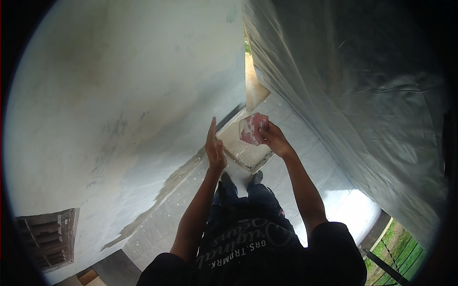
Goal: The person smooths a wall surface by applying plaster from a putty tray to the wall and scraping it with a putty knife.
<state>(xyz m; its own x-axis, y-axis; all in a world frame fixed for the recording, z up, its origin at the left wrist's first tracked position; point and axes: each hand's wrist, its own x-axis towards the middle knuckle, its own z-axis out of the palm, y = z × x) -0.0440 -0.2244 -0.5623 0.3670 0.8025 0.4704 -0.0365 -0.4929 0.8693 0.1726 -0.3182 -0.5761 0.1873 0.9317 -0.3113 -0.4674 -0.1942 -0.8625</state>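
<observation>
My right hand (272, 136) pinches a flat red putty scraper (254, 131) between thumb and fingers. White paste is smeared over the scraper's left side and lower edge. My left hand (214, 150) is held upright beside the pale wall (143, 86), its fingers stretched out and nothing in it. Whether it touches the wall I cannot tell. Beneath both hands is a pale, roughly square board or platform (248, 159), with white smears and dark grime along its near edge. The scraper hides part of its surface.
A clear plastic sheet (362, 95) hangs along the right side. Grey tiles (296, 128) cover the floor, and my feet (256, 178) stand just behind the platform. A vent with slats (50, 238) sits low in the wall at left. Green netting (408, 252) shows at lower right.
</observation>
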